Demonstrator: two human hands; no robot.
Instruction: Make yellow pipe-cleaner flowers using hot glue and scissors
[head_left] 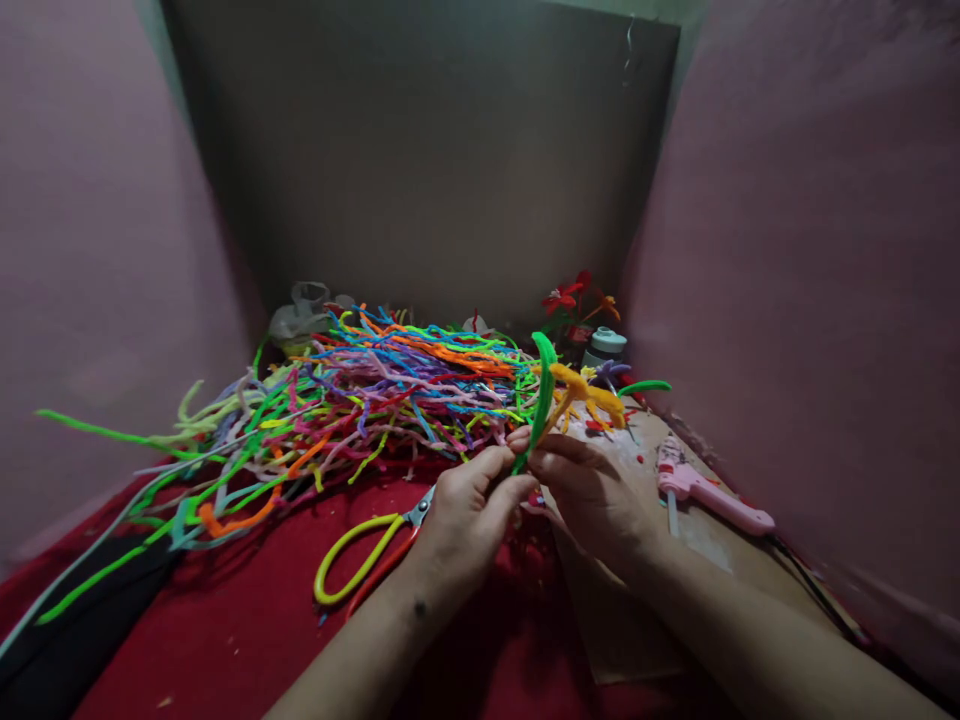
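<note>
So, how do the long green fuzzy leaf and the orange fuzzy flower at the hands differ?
The long green fuzzy leaf is one narrow strip; the orange fuzzy flower has several petals. The leaf stands nearly upright, bent at its tip; the flower leans toward the picture's right. Both are fuzzy and rise from between the left hand and right hand.

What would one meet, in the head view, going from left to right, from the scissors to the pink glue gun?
Scissors, left hand, green fuzzy strip, orange fuzzy flower, pink glue gun.

Green strip (543, 395) with lower end hidden by the left hand (466, 505), scissors (416, 513) partly behind it too.
</note>
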